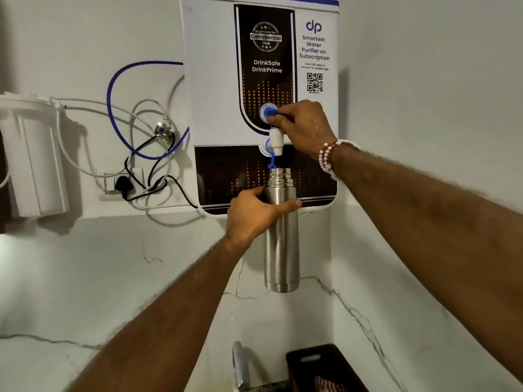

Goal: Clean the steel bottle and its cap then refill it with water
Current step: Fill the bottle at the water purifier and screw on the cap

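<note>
Both forearms point(181, 301) reach up to the wall-mounted water purifier point(215, 80). The left hand point(254, 213) grips the steel bottle point(281, 250) at its shoulder, keeping the open mouth upright just under the spout point(276, 140) (to catch the flow, I judge). The right hand point(305, 125) pinches the blue tap lever point(271, 113). No cap shows.

one bottle point(281, 244), one tap point(276, 138), two hands point(250, 215) point(305, 125)

Dim, flat indoor light from about ten o'clock. The filter housing point(34, 154) and purifier point(209, 80) shadow the wall point(424, 80) toward three o'clock, and edges bow, lower corners soft.
</note>
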